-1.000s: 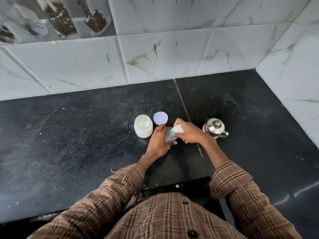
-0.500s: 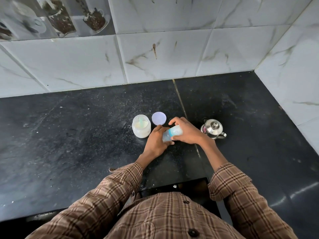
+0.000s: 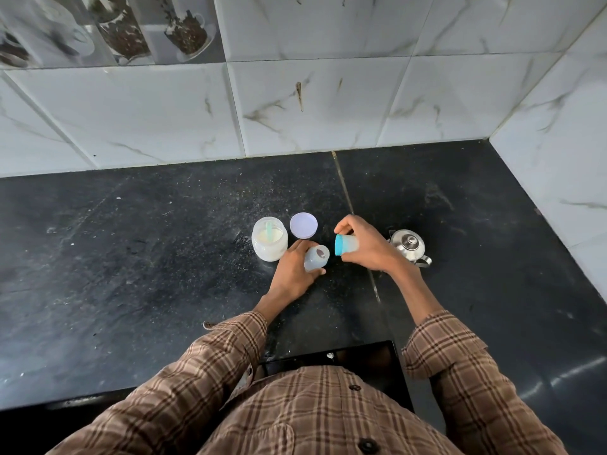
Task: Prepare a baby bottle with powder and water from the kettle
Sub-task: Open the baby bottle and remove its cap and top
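On the black counter (image 3: 131, 257), one bottle (image 3: 316, 257) in left-hand fingers (image 3: 292, 270), one cap (image 3: 345, 244) in right-hand fingers (image 3: 368, 247), one jar (image 3: 269, 243), one lid (image 3: 303, 225), one kettle (image 3: 409, 246)

Black stone counter (image 3: 131, 257), open powder jar (image 3: 269, 243), round lid (image 3: 303, 225), steel kettle (image 3: 409, 246)

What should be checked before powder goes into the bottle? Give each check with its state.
1. Cap off the bottle: ok, right hand holds it apart.
2. Bottle steadied: ok, left hand grips it.
3. Bottle upright: not ok, tilted.
4. Powder jar open: ok, lid lies beside it.
5. Scoop available: ok, in jar.
6. Kettle holds water: cannot tell, lid on.
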